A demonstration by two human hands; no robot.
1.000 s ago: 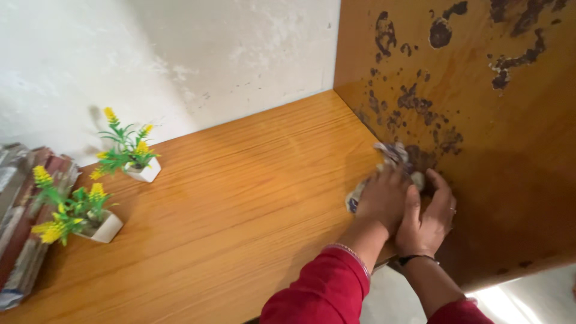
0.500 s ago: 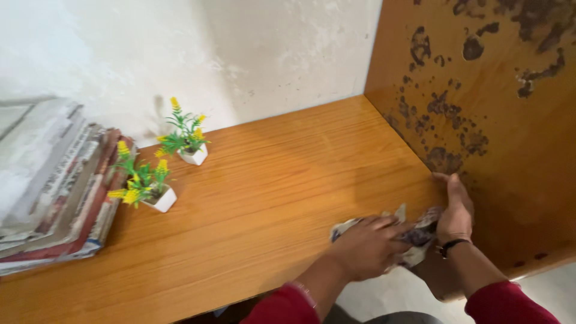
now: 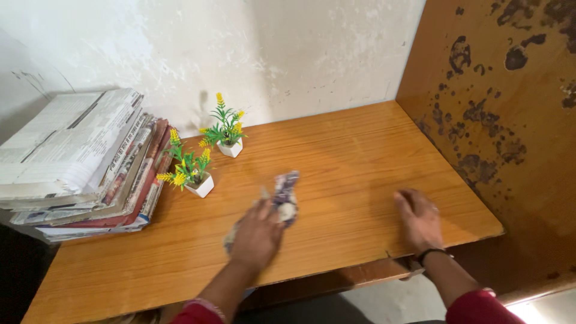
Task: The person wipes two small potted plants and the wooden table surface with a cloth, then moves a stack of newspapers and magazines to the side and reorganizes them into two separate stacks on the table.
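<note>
- On the wooden shelf [image 3: 336, 150], the left hand [image 3: 257, 235] presses flat, fingers spread, on a crumpled patterned cloth [image 3: 284, 193], which now lies toward the shelf's middle; half a second ago cloth and both hands were bunched at the shelf's right front corner, against the stained side panel [image 3: 510, 120].
- Right of the cloth and well apart from it, the right hand [image 3: 418, 217] has let go: it rests open, palm down on bare wood near the shelf's front edge, holding nothing, where earlier it gripped the cloth's right end.
- Compared with a second ago, the view has swung left: the stack of newspapers [image 3: 84, 162] now shows whole, and less of the panel.
- Left of the cloth, near but not touching, stands a small white pot of yellow artificial flowers [image 3: 191, 171]; a second such pot [image 3: 227, 133] sits behind it, closer to the back wall [image 3: 240, 54].
- Left of both pots, the newspaper stack fills the shelf's left end; the nearer pot is just beside it.
- Between the cloth and the side panel the wood lies open, apart from the right hand; behind the cloth a broad bare strip runs to the wall.
- At the shelf's front edge, below the right hand, the lip looks chipped, and pale floor shows beneath.
- Behind the shelf the white plaster is scuffed and flaking; the orange-brown panel carries dark peeling blotches.
</note>
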